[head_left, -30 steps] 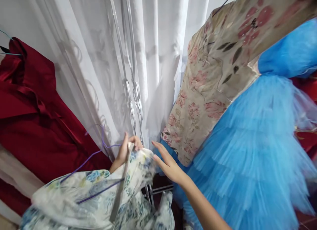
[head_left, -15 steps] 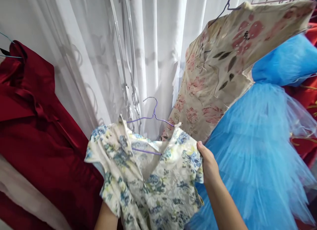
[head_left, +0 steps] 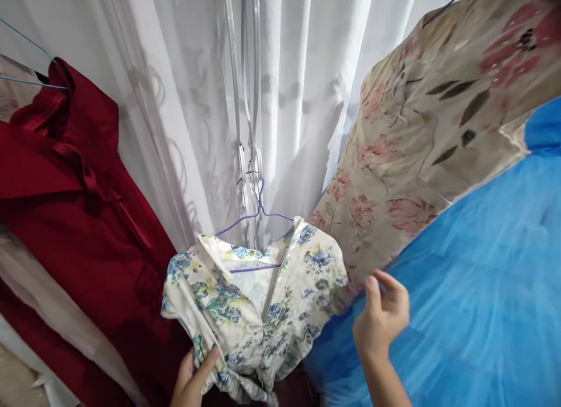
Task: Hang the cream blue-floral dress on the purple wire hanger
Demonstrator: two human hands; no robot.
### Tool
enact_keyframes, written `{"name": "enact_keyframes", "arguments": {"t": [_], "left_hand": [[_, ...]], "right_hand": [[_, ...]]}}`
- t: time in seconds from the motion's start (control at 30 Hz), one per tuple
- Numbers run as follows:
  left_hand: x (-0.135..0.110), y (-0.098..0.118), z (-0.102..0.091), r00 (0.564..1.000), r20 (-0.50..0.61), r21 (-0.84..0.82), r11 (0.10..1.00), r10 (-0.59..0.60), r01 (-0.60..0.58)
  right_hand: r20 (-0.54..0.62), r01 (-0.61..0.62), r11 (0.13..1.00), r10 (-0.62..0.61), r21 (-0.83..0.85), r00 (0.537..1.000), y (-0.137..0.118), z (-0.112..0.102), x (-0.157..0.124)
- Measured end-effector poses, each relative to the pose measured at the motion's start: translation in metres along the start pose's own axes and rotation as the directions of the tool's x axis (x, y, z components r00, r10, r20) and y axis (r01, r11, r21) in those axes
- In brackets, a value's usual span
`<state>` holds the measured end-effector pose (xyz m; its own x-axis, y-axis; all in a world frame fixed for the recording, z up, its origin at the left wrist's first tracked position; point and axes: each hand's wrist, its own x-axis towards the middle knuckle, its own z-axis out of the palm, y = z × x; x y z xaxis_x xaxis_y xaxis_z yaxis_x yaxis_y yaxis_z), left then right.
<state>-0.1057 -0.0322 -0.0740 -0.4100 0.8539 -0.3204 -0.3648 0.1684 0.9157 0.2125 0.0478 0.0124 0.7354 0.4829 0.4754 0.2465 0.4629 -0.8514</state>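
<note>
A white garment with blue and yellow flowers (head_left: 232, 305) is on a purple wire hanger (head_left: 262, 205), whose hook stands upright above the V-shaped neckline. My left hand (head_left: 195, 372) grips the garment's lower left side, thumb on top of the cloth. Off to the right of the garment is my right hand (head_left: 383, 313), raised and apart from it. Its fingers are loosely bent with a gap to the thumb, and nothing shows in them.
Dark red clothing (head_left: 87, 232) hangs at the left. On the right hang a beige garment with pink flowers (head_left: 394, 162) and a blue tulle dress (head_left: 473, 290). Behind are white curtains (head_left: 293, 91) and hanging white straps (head_left: 243, 103).
My right hand has let go of the garment's right sleeve and moved away to the right. My left hand, hidden under the cloth before, now shows gripping its side. The view has shifted.
</note>
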Motion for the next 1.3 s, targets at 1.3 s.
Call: {"name": "enact_keyframes", "arguments": {"t": [1.3], "left_hand": [[-0.017,0.005,0.098,0.676,0.693,0.454,0.576,0.252,-0.68]], "right_hand": [[0.805,-0.523,0.851,0.274,0.053,0.527,-0.063,0.095,-0.033]]}}
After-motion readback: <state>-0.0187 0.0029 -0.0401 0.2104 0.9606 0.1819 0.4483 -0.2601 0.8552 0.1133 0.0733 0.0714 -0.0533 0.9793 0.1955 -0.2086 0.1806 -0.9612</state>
